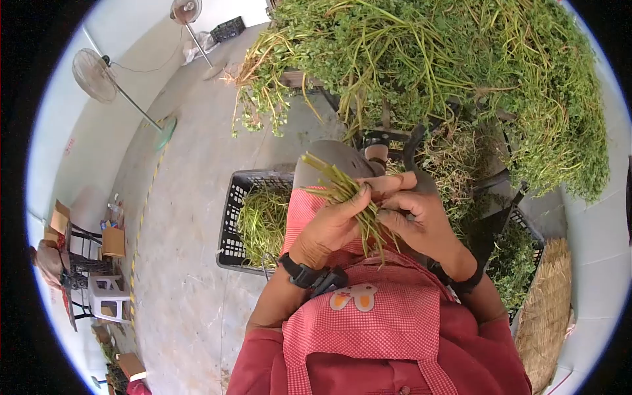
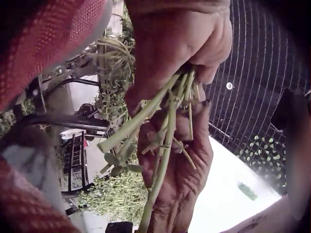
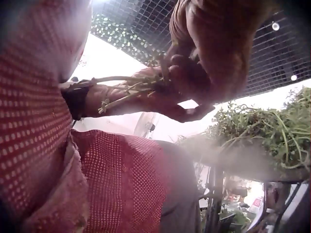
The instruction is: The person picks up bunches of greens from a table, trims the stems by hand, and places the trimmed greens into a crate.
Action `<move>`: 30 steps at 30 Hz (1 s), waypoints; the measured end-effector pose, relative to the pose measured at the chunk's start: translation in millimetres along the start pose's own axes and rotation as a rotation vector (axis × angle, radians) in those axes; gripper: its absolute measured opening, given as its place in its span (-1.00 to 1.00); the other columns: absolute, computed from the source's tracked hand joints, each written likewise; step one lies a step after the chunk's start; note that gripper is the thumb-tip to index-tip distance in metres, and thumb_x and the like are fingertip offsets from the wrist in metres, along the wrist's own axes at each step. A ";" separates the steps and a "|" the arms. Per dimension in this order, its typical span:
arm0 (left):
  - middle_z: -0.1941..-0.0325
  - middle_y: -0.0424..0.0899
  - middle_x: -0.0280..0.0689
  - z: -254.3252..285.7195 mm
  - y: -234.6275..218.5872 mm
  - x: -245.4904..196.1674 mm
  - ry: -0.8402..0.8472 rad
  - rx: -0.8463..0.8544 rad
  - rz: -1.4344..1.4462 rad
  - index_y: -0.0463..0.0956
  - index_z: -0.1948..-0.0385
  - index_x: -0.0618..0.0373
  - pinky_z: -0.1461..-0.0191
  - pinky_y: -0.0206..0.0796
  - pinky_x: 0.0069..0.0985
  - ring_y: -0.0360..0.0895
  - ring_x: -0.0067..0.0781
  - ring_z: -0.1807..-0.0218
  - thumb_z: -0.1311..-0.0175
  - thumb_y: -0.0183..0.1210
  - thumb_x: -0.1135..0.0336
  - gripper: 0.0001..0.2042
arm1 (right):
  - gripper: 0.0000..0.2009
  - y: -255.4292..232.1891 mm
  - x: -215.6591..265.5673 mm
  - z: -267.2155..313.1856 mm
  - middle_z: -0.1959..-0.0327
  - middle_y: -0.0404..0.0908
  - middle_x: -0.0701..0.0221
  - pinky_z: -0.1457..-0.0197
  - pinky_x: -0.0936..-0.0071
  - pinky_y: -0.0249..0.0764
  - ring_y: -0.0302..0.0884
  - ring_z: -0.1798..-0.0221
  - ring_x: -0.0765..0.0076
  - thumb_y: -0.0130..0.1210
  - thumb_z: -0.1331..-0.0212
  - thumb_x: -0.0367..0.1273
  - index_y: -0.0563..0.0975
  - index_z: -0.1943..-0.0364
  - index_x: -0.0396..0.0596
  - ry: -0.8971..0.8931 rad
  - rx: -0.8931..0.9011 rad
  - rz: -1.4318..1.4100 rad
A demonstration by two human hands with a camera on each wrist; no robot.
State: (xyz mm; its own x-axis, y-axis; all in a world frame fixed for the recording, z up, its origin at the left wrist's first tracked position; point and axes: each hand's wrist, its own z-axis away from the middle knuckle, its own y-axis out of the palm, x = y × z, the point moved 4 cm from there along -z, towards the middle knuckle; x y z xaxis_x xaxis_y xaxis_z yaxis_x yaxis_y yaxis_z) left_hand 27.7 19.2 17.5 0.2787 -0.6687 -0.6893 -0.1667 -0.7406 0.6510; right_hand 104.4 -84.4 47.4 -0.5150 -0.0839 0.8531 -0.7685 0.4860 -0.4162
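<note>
A bundle of green stems (image 1: 339,187) lies in the left hand (image 1: 336,227), whose thumb presses over it above the lap. The right hand (image 1: 418,214) meets the bundle from the other side, its fingers bent at the stems. In the left wrist view, thick cut stems (image 2: 167,131) stick out below the left hand (image 2: 180,43), with the right hand (image 2: 180,170) behind them. The right wrist view shows the right hand (image 3: 214,53) close against the left hand (image 3: 165,104), with stem ends (image 3: 121,92) between them; some fingertips are hidden.
A heap of leafy greens (image 1: 408,52) covers a raised surface in front. A black crate (image 1: 227,253) with stems stands on the floor at left, another crate (image 1: 536,243) at right beside a straw mat (image 1: 546,303). Two fans, a white stool (image 1: 108,296) and boxes stand farther left.
</note>
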 end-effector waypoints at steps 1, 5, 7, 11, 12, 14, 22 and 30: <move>-0.31 0.21 -0.03 -0.6 -0.6 3.6 -0.020 -0.021 -0.011 0.38 -0.10 0.13 -0.36 0.00 -0.15 0.10 -0.02 -0.36 -0.32 -0.07 0.06 -0.58 | -0.87 -1.3 -2.4 2.3 0.58 0.55 0.29 0.45 0.49 0.38 0.52 0.53 0.42 0.19 -0.03 -0.40 0.55 0.43 -0.20 -0.022 0.029 -0.056; -0.19 0.38 -0.03 -1.2 -16.4 2.3 -0.041 -0.128 0.027 0.41 -0.02 0.18 -0.35 0.01 -0.17 0.14 -0.03 -0.34 -0.35 -0.13 0.05 -0.58 | -0.90 -9.7 -5.1 13.6 0.58 0.56 0.38 0.47 0.58 0.35 0.47 0.54 0.57 0.15 -0.09 -0.43 0.54 0.42 -0.19 -0.062 0.218 -0.095; -0.15 0.42 -0.02 3.3 -22.4 -8.8 -0.005 -0.144 0.046 0.42 0.01 0.18 -0.34 0.04 -0.16 0.17 -0.02 -0.33 -0.34 -0.12 0.04 -0.59 | -0.91 -16.4 -15.8 21.7 0.57 0.56 0.43 0.47 0.62 0.34 0.45 0.54 0.61 0.12 -0.11 -0.43 0.53 0.40 -0.17 0.089 0.167 -0.307; 0.25 0.58 -0.15 25.6 -44.6 -58.4 0.152 -0.447 -0.037 0.44 0.09 0.20 0.18 0.45 -0.26 0.51 -0.01 0.03 -0.28 0.02 0.08 -0.63 | -0.85 -55.8 -55.4 41.4 0.57 0.46 0.57 0.48 0.69 0.27 0.34 0.54 0.71 0.02 -0.21 -0.33 0.49 0.41 -0.11 0.380 -0.310 -0.257; 0.61 0.41 -0.36 32.3 -37.6 -84.4 0.193 -0.614 -0.131 0.43 0.12 0.24 0.29 0.44 -0.34 0.54 -0.25 0.32 -0.26 0.05 0.09 -0.64 | -0.84 -75.9 -87.2 54.1 0.59 0.43 0.57 0.48 0.66 0.26 0.31 0.55 0.68 0.01 -0.21 -0.32 0.49 0.42 -0.10 0.352 -0.511 -0.249; 0.70 0.26 -0.47 49.6 -55.9 -128.1 0.398 -0.444 -0.201 0.42 0.10 0.29 0.38 0.41 -0.42 0.40 -0.50 0.53 -0.27 0.06 0.13 -0.63 | -0.83 -118.0 -133.5 78.7 0.63 0.35 0.56 0.48 0.58 0.22 0.22 0.58 0.61 0.01 -0.22 -0.30 0.48 0.45 -0.07 0.347 -0.743 -0.219; 0.68 0.18 -0.52 118.6 -96.2 -182.5 0.322 -0.861 -0.750 0.32 -0.03 0.38 0.47 0.30 -0.61 0.20 -0.69 0.63 -0.26 0.11 0.27 -0.59 | -0.53 -332.7 -365.4 315.3 -0.02 0.41 0.44 0.25 0.44 0.40 0.41 0.13 0.43 0.06 -0.18 -0.28 0.31 -0.19 -0.06 0.570 -0.865 -0.067; -0.26 0.16 0.23 210.6 -260.0 -168.2 -0.493 -1.346 -1.454 0.02 -0.20 0.52 -0.32 0.03 -0.29 0.14 -0.05 -0.34 0.27 0.44 -0.07 0.07 | -0.46 -324.1 -385.2 363.3 -0.19 0.25 0.44 0.04 0.22 0.41 0.40 -0.06 0.24 0.00 -0.16 -0.22 0.20 -0.25 0.06 0.938 -1.030 0.097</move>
State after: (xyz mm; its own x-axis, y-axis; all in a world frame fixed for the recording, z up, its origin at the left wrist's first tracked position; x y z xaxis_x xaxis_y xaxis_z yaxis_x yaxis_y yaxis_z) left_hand -175.0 310.3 -102.7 -0.7322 0.1202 -0.6703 0.6218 -0.2834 -0.7301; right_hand 413.9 -525.6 -260.7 0.2086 0.3939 0.8952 0.0877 0.9041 -0.4182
